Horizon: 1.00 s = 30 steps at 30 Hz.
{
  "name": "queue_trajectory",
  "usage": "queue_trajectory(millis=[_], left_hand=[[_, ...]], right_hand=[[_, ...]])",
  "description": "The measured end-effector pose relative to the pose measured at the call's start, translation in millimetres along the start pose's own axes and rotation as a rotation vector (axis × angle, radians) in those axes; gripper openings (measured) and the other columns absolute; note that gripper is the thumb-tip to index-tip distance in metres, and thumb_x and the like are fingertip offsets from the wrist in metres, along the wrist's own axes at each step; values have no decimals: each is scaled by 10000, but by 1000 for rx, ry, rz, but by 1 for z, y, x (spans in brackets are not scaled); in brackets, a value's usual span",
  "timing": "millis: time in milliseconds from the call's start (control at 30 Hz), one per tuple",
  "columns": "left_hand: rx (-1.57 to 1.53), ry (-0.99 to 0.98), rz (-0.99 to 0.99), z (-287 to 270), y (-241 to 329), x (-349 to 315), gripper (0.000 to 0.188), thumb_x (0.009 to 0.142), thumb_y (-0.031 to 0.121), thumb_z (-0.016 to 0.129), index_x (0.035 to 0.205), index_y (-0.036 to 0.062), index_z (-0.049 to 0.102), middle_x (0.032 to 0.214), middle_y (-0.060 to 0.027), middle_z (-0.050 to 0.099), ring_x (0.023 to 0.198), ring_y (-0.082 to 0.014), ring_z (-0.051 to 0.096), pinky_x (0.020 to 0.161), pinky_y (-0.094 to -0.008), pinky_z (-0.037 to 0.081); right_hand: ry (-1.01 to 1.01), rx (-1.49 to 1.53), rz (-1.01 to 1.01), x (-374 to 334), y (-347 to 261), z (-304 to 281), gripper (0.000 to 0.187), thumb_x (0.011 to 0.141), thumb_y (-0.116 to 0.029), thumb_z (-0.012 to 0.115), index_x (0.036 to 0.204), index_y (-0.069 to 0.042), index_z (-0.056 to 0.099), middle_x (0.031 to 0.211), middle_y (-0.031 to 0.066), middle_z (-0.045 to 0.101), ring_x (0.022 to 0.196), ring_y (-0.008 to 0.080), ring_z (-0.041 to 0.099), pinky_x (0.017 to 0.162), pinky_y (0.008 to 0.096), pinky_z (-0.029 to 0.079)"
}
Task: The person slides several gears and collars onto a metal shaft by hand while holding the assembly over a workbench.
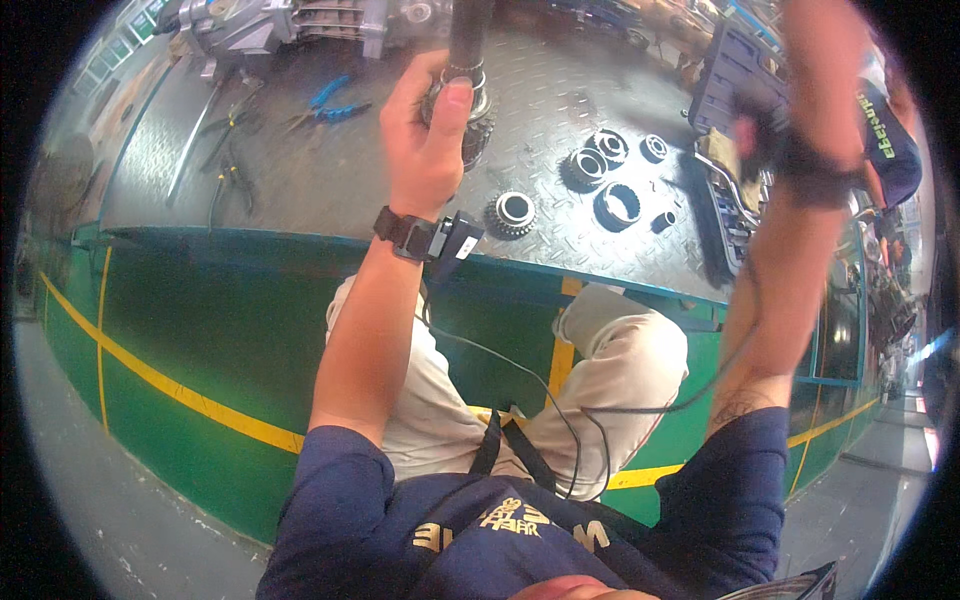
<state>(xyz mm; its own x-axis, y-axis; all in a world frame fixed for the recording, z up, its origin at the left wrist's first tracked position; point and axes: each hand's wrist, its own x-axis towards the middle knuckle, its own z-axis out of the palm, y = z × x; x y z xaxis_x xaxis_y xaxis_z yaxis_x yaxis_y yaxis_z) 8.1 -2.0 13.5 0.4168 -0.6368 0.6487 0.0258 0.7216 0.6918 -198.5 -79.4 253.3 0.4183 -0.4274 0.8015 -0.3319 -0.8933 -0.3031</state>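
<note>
My left hand (pixel 430 130) is closed around a dark metal gear shaft (pixel 468 45), which stands upright over the bench and runs out at the top edge. Gear teeth and rings show beside my thumb; the shaft's lower end is partly hidden by the hand. My right hand (pixel 826 75) is raised at the upper right, smeared by motion, its fingers hard to make out. Nearest my left hand on the bench lies a toothed gear (pixel 515 210). Farther right are a large ring gear (pixel 618 206), two more gears (pixel 588 166), a bearing (pixel 654 148) and a small sleeve (pixel 664 221).
The steel-plate bench (pixel 330 190) carries blue-handled pliers (pixel 330 105) and several other pliers at left. A metal gearbox housing (pixel 270 30) stands at the back left. An opened blue tool case (pixel 735 70) is at right; beyond it is another person (pixel 888 150). Cables hang across my lap.
</note>
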Motion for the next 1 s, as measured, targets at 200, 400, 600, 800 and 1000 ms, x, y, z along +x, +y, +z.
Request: queue_trajectory(millis=[200, 400, 600, 800, 1000], left_hand=[[166, -67, 97, -10, -10, -1, 490, 1089, 450, 535, 1183, -6, 686, 979, -54, 683, 811, -120, 664, 720, -287, 553], [259, -48, 95, -5, -6, 2, 561, 1089, 497, 507, 1180, -29, 680, 947, -73, 686, 779, -147, 692, 687, -291, 550], [339, -90, 113, -9, -13, 2, 599, 1098, 493, 481, 1225, -69, 643, 981, -121, 690, 848, -192, 704, 762, -317, 555], [243, -78, -2, -2, 2, 0, 723, 1058, 596, 494, 1240, -93, 616, 1000, -151, 687, 857, -221, 707, 773, -332, 569], [251, -106, -7, -3, -1, -4, 739, 1047, 609, 512, 1238, -98, 614, 1031, -144, 674, 877, -215, 696, 774, -334, 567]], right_hand=[[-300, -104, 338, -172, 86, 115, 549, 705, -330, 976, 1096, -7, 766, 996, 138, 793, 910, 224, 772, 841, 352, 596], [-465, -74, 281, -215, 101, 154, 556, 712, -339, 954, 1094, -8, 722, 991, 206, 760, 941, 364, 752, 842, 417, 586], [-458, -29, 327, -233, 118, 156, 541, 764, -318, 917, 1125, -2, 665, 1007, 231, 735, 961, 403, 725, 846, 461, 569], [-371, 21, 386, -214, 108, 121, 599, 811, -274, 882, 1261, -13, 587, 1065, 274, 717, 963, 430, 717, 835, 488, 564], [-581, -272, 307, -246, 140, 92, 666, 827, -321, 855, 1364, -30, 590, 1189, 205, 729, 1321, 434, 584, 1043, 565, 470]])
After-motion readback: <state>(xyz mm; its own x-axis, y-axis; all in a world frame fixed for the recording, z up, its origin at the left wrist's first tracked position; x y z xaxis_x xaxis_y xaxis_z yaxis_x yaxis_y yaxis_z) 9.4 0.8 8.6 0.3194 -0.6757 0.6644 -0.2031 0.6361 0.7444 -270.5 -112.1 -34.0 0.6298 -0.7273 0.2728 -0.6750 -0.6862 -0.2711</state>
